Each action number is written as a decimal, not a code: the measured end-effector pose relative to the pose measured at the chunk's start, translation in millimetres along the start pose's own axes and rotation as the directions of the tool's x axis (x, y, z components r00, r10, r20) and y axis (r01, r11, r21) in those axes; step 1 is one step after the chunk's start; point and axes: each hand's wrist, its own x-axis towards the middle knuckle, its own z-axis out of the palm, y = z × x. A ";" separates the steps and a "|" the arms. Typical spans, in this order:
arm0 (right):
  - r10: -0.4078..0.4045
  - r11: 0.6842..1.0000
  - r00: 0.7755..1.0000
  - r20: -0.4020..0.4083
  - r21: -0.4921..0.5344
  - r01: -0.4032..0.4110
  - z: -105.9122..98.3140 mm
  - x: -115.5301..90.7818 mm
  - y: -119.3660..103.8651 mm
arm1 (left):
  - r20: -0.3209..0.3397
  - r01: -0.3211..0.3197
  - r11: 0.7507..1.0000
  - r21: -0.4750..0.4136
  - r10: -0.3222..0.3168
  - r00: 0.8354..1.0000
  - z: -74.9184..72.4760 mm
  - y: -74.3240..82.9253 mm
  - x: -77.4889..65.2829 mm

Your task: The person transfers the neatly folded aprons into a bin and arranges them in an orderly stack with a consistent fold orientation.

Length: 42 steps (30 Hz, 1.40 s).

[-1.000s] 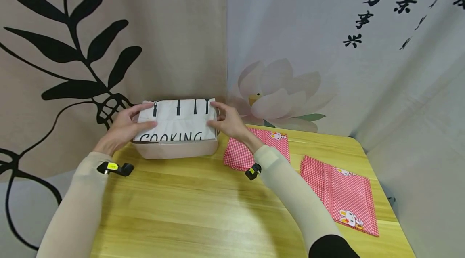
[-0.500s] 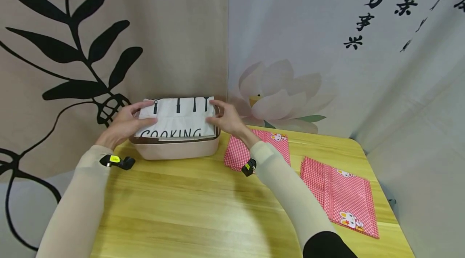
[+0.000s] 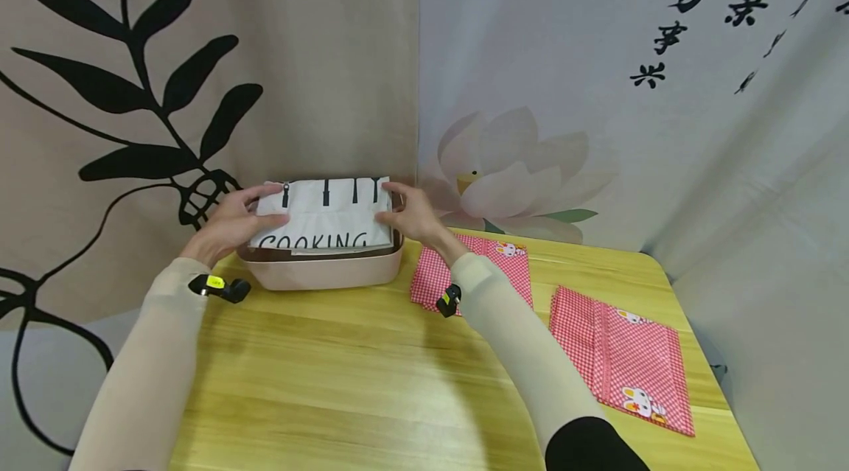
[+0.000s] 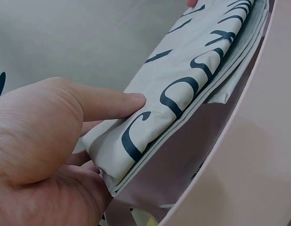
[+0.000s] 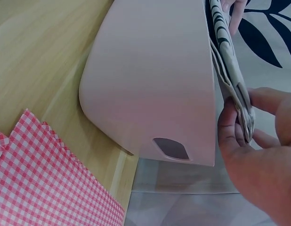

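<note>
A folded white cloth [image 3: 321, 214] printed with black utensil shapes and the word COOKING lies level over the mouth of a pale pink storage bin [image 3: 325, 273]. My left hand [image 3: 231, 224] grips the cloth's left end, thumb on top and fingers beneath, as the left wrist view [image 4: 46, 146] shows. At the opposite end my right hand [image 3: 416, 217] pinches the folded layers between thumb and fingers. In the right wrist view the cloth [image 5: 232, 70] is at the bin's rim, above its cut-out handle hole. Most of the bin's inside is hidden under the cloth.
Two folded red-and-white checked cloths with rabbit prints lie on the wooden table [image 3: 332, 375]: one checked cloth [image 3: 431, 281] partly behind my right forearm, the other checked cloth [image 3: 640, 360] near the right edge. Printed curtains [image 3: 332, 51] hang directly behind the bin.
The white cloth has shifted slightly up and back in both hands, so the bin's front rim and a dark strip of its opening now show. The checked cloths stay put.
</note>
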 end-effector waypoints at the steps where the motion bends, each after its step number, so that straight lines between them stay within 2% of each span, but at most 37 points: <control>1: 0.003 1.000 1.000 0.000 0.002 -0.003 0.1 0.6 0.0 | 0.002 0.005 1.000 0.002 -0.005 1.000 0.2 0.1 0.4; 12: 0.012 0.999 1.000 -0.010 -0.041 -0.012 2.9 8.1 0.0 | -0.004 0.026 0.999 0.038 -0.026 1.000 2.1 -1.7 6.0; 28: 0.004 0.984 1.000 0.003 -0.180 -0.003 7.4 11.1 0.5 | -0.002 0.001 0.989 0.149 0.000 1.000 4.6 -6.1 5.7; 34: -0.012 0.970 1.000 0.015 -0.243 0.015 7.6 12.0 -1.4 | 0.031 -0.031 0.980 0.195 0.025 0.999 2.6 -2.4 1.8; 38: -0.036 0.946 0.999 0.041 -0.320 0.047 7.6 11.7 -2.0 | 0.076 -0.039 0.973 0.229 0.022 0.997 0.6 -0.6 -1.1; 42: -0.049 0.923 0.996 0.077 -0.378 0.074 7.8 10.4 -3.4 | 0.128 -0.027 0.975 0.221 -0.001 0.992 -1.1 0.4 -2.8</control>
